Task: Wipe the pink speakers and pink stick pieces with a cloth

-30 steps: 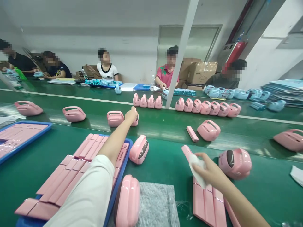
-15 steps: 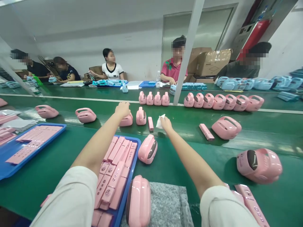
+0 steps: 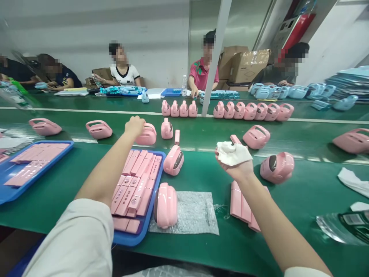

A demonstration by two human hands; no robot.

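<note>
My left hand [image 3: 135, 126] is stretched over the green work surface, its fingers closed at the handle of a pink plastic housing [image 3: 147, 135]; the fingertips are partly hidden. Palm up, my right hand [image 3: 240, 171] holds a crumpled white tissue [image 3: 234, 153]. Just behind the tissue lies a small pink bar [image 3: 235, 138], near another pink handled housing [image 3: 256, 137]. A pink housing with a dark window [image 3: 173, 161] stands beside the blue tray [image 3: 162, 161], which holds several pink strip panels [image 3: 141, 184]. Closer to me, one more pink housing [image 3: 166, 206] rests on a bubble-wrap sheet [image 3: 197, 213].
Pink housings [image 3: 249, 111] line the belt's far side, behind a white post [image 3: 216, 57]. Loose pink panels [image 3: 240, 206] lie under my right forearm. A clear bottle [image 3: 343, 227] lies at right. Co-workers sit opposite, one in a pink shirt [image 3: 200, 75].
My right hand has swung right and nearer to me, turning palm up with the tissue. My left hand stays by the same housing. The view has shifted to the right and down.
</note>
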